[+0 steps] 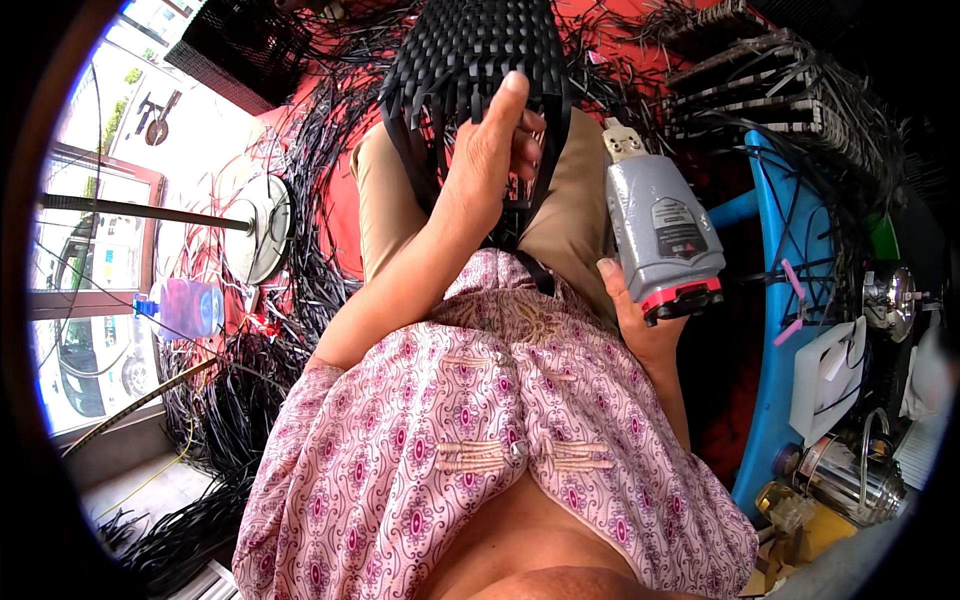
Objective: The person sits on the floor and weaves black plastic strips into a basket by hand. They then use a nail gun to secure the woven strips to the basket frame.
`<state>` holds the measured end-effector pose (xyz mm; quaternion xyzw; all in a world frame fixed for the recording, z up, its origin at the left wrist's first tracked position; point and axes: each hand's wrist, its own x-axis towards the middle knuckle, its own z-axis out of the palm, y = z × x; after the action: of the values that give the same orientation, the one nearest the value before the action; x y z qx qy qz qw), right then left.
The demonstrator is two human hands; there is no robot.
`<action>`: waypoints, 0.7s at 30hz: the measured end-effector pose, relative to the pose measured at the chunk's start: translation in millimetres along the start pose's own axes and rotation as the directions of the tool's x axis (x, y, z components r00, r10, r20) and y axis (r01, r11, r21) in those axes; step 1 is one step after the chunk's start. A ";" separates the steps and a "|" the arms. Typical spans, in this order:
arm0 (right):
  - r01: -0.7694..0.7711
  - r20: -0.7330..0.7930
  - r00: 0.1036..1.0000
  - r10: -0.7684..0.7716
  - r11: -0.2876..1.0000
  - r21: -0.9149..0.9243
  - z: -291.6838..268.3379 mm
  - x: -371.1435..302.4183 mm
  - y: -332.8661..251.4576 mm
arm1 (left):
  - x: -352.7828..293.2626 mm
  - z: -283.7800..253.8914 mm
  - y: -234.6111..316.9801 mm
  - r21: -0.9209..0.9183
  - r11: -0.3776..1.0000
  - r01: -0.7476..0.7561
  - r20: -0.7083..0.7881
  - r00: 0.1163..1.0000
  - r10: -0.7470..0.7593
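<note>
Between my knees stands a black woven basket (480,50), its loose flat strips hanging toward me. My left hand (485,155) is over those strips, thumb pointing up and the other fingers curled in. Whether a strip is inside those fingers is hidden. On the right, my right hand (640,320) grips a grey handheld power tool (665,220) near its red and black end. Its beige head (622,140) points away from me, apart from the basket; I cannot tell the tool's exact kind.
Loose black strips (320,160) litter the red floor covering around my legs. A round stand base (262,230) and a plastic water bottle (190,308) are at left. To my right are a blue plastic seat (790,250), a stack of woven pieces (760,90) and a metal kettle (850,475).
</note>
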<state>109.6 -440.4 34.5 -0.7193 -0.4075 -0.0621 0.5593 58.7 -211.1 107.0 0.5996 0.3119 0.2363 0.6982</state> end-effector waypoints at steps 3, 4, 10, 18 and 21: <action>0.038 0.042 0.999 -0.032 0.990 -0.133 -6.0 -12.2 13.1 | 11.7 3.8 -4.6 -0.095 0.995 0.005 -0.008 1.000 -0.006; 0.079 0.071 0.995 -0.067 0.981 -0.176 -9.1 -12.3 15.8 | 13.1 5.2 -4.5 -0.113 0.994 0.007 -0.017 1.000 -0.009; 0.002 -0.026 1.000 -0.004 0.997 -0.079 -6.3 -11.7 17.5 | 13.2 6.9 -10.7 -0.233 0.971 0.046 -0.012 0.999 -0.050; -0.143 -0.048 0.988 0.146 0.988 0.063 -4.4 -18.0 20.6 | 19.5 -0.2 -37.1 0.219 0.947 -0.236 -0.069 0.964 0.256; -0.069 -0.030 0.997 0.070 0.997 0.021 -3.6 -12.3 17.7 | 13.8 15.5 -44.6 -0.043 0.984 -0.176 -0.077 0.982 0.172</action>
<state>114.4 -450.6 15.7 -0.7264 -0.3742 -0.0495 0.5743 77.5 -219.6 62.4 0.5978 0.2777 0.3258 0.6777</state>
